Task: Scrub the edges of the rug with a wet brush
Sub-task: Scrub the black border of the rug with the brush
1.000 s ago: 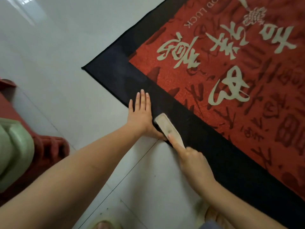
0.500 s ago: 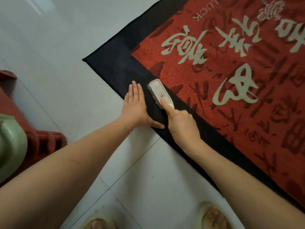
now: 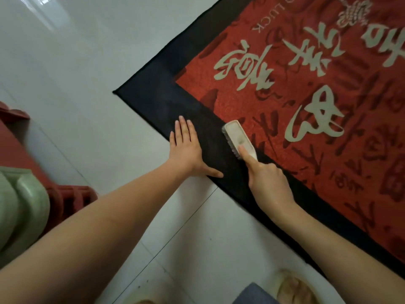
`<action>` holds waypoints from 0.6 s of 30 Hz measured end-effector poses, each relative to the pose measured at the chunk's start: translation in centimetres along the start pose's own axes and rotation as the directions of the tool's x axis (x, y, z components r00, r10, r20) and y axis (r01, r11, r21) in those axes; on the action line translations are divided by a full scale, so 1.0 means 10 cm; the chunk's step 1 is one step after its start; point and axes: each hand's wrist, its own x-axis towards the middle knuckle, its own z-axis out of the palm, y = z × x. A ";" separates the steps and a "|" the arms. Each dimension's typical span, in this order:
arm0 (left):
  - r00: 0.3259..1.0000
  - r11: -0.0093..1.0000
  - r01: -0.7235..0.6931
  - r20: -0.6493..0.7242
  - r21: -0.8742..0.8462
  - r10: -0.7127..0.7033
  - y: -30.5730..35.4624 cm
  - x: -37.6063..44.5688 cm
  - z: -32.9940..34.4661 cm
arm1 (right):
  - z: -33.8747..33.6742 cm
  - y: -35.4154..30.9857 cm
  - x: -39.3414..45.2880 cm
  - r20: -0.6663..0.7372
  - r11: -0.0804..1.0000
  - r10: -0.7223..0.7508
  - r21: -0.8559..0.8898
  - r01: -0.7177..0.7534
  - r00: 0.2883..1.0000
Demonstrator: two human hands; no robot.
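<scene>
Rug [image 3: 295, 88] border pinned flat by the spread left hand [image 3: 186, 148], so it can't bunch; right hand [image 3: 269, 183] grips the scrub brush [image 3: 237, 139], forefinger pressing down.

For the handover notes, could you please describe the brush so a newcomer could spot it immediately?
Start at the large red rug with a black border on pale floor tiles. Along its near border, the right hand holds a small cream plastic scrubbing brush. It is the only pale, oblong item lying across black and red.

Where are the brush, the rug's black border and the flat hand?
brush [image 3: 237, 137], head view, on its pale back.
black border [image 3: 157, 97], head view, near the corner.
left hand [image 3: 186, 148], head view, back of hand.
</scene>
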 end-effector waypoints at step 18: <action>0.992 0.995 -0.102 0.076 0.014 0.101 0.03 -0.04 -0.09 | 0.12 -0.12 -0.47 -0.070 0.976 0.219 -0.002 -0.220 0.973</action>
